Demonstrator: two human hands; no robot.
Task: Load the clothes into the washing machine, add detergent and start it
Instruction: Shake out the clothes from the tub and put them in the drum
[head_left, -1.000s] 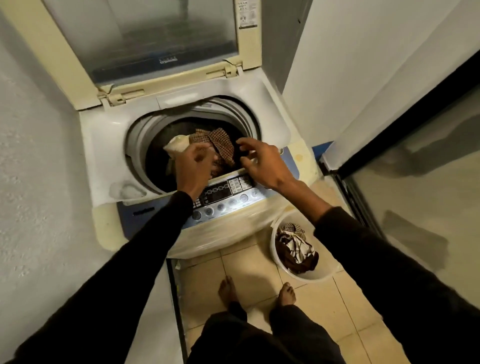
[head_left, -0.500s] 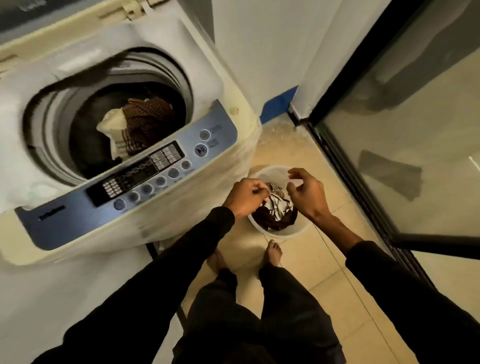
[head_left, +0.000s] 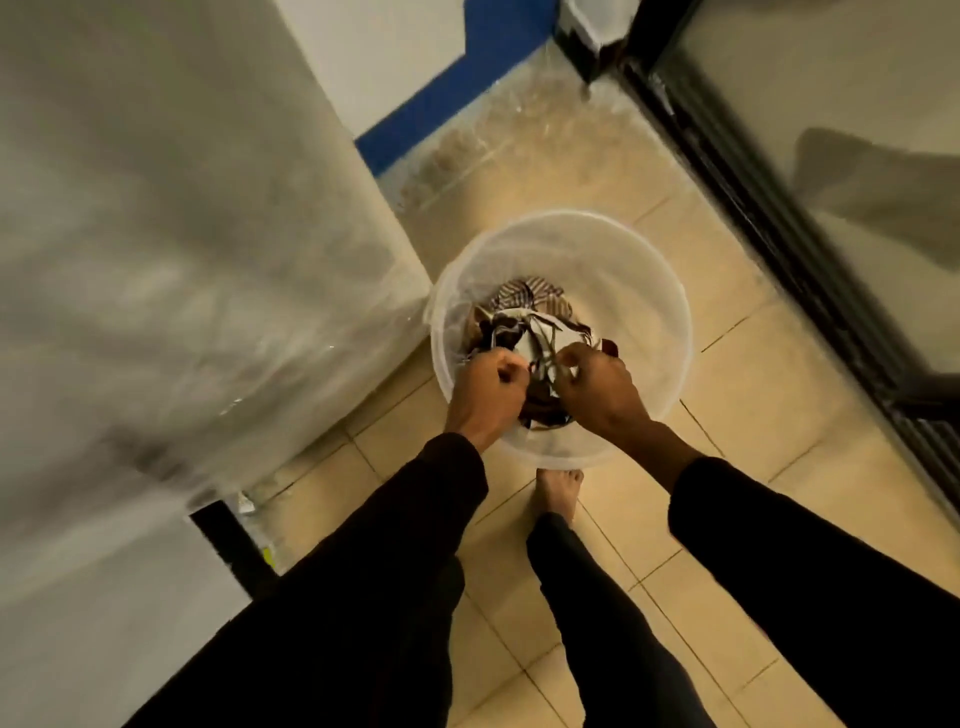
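On the left stands the washing machine, only its pale side showing from here, blurred; its opening and buttons are out of sight, so I can't say what is inside. Just beside it on the tiled floor sits a clear plastic bucket with a tangle of clothes in it, striped and dark pieces heaped at the bottom. The left hand is down in the bucket, fingers curled tight round a bit of fabric. The right hand is close by, pinching another fold of the same bundle. By the look of it, loading isn't finished: this heap has yet to be lifted into the machine. No detergent shows anywhere, and starting the wash comes after that.
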